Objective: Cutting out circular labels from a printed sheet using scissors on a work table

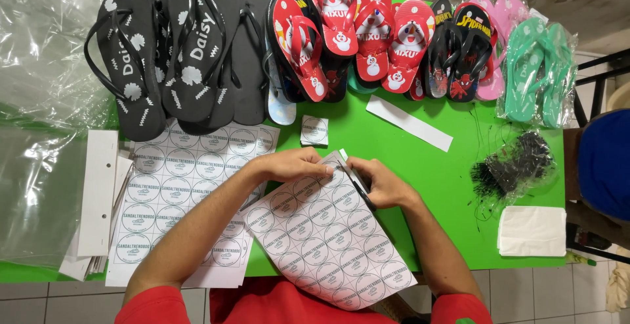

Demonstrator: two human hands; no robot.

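Head view: green table (pixel 459 186) (flip-flops (pixel 197 48) along top) above tiled floor (pixel 545 298).

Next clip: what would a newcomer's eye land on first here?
The bright green table first, with a row of flip-flops along its far edge: black ones at the left, red ones in the middle, mint-green ones bagged at the right. Then, in the near centre, the left hand and right hand meet at the top edge of a sheet of round stickers.
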